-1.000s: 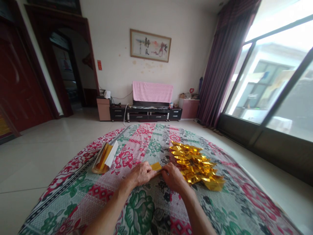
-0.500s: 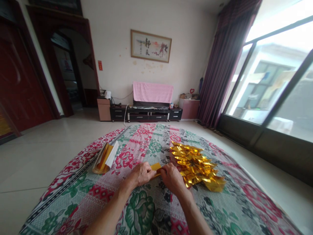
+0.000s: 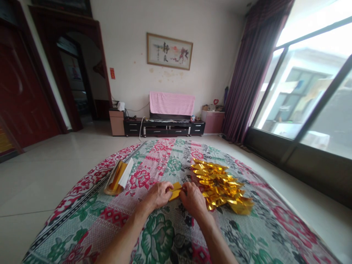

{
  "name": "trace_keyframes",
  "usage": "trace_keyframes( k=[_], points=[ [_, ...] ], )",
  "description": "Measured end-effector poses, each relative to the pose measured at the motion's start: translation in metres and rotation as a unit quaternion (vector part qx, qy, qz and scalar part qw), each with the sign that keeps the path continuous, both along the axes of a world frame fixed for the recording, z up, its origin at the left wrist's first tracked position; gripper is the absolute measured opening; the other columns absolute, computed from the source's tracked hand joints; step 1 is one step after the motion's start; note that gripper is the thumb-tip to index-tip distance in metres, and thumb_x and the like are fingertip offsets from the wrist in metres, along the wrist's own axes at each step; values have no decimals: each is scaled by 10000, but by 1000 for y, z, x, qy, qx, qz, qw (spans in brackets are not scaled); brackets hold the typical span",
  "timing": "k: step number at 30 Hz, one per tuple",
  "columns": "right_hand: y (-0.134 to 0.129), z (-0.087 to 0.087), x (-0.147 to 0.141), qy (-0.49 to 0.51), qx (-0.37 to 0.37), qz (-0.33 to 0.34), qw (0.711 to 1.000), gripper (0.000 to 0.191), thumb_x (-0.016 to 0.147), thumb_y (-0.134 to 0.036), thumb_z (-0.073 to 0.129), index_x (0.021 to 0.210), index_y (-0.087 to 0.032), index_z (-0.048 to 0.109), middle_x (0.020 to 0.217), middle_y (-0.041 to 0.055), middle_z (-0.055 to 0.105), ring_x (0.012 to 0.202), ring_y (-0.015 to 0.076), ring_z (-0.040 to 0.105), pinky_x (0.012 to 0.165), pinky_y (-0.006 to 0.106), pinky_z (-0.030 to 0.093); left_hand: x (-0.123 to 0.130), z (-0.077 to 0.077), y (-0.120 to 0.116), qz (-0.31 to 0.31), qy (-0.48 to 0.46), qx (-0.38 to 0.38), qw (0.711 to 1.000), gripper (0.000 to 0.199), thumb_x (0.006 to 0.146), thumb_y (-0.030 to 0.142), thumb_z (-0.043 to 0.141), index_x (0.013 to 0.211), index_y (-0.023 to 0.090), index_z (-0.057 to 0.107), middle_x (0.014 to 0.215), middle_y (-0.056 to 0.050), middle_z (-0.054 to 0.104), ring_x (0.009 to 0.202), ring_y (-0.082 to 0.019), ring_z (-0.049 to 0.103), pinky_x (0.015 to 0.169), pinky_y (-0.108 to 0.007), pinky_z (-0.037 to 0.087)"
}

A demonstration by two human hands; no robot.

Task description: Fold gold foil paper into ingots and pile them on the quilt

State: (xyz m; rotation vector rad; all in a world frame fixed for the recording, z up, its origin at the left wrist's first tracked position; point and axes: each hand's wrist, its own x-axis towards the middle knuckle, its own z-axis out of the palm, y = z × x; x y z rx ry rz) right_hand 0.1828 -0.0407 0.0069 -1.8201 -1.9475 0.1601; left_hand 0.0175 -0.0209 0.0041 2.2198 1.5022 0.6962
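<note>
Floral cloth (image 3: 158, 236) in pink, green and grey lies beneath the hands, the left hand (image 3: 161, 194) and right hand (image 3: 192, 198) pinching opposite sides of a small folded gold-coloured sheet (image 3: 175, 192), with shiny folded gold foil pieces (image 3: 220, 182) just right and a curled white-and-gold paper bundle (image 3: 118, 178) farther left.

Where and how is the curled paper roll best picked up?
Probably mid-length on the curled paper roll, from above, the left hand pinching its long outer sides lightly: it lies lengthwise, its gold hollow showing upward, so a hard squeeze might crease it.
</note>
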Motion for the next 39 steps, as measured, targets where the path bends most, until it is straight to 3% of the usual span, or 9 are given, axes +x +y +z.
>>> trace_keyframes(
  k=[6, 12, 18, 22, 30, 39],
  points=[
    [1, -5, 1, 19, 32, 4, 999, 184, 747, -223, 519, 921, -194, 569, 911, 51, 561, 828, 175, 530, 685, 247, 346, 0, 1, -2, -8, 19, 7, 1000, 208, 712, 203, 528, 898, 211, 621, 771, -3, 648, 696, -130, 575, 628, -212, 387],
    [0, -4, -2, 16, 104, 92, 990, 135, 787, -153, 487, 749, -211, 604, 845, 28, 556, 828, 155, 489, 730, 234, 335, 2, 4, -4, -15, 25, 6, 1000, 170, 737, 254, 540, 881, 202, 616, 784, -10, 642, 694, -129, 569, 615, -212, 375],
    [-3, -3, -6, 29, 67, 151, 986, 223, 789, -103, 465, 683, -216, 625, 770, 13, 571, 761, 131, 500, 695, 219, 329, 1, 5, -4, -10, 14, -5, 1000, 179, 712, 187, 529, 864, 197, 623, 770, -9, 644, 687, -128, 565, 607, -209, 370],
    [-6, -6, -9, 40, 68, 134, 988, 209, 785, -104, 457, 722, -209, 627, 795, 21, 570, 781, 129, 506, 703, 210, 330, -3, 5, -2, -18, 2, -6, 1000, 188, 686, 135, 515, 826, 189, 628, 760, -4, 640, 698, -122, 564, 615, -198, 380],
    [-12, -10, -15, 7, 80, 96, 992, 131, 821, -274, 500, 813, -221, 620, 845, 26, 541, 805, 146, 492, 724, 229, 322, -14, 5, 2, -16, 21, 36, 999, 187, 691, 158, 497, 780, 183, 661, 742, -12, 644, 689, -130, 556, 649, -216, 399],
    [-13, -12, -17, -8, 94, 88, 992, 142, 854, -273, 467, 838, -214, 595, 874, 33, 525, 817, 149, 476, 723, 239, 304, -24, 6, 0, -39, 1, 62, 997, 224, 705, 145, 482, 764, 187, 694, 704, -7, 619, 636, -108, 539, 620, -202, 395]
  ],
)
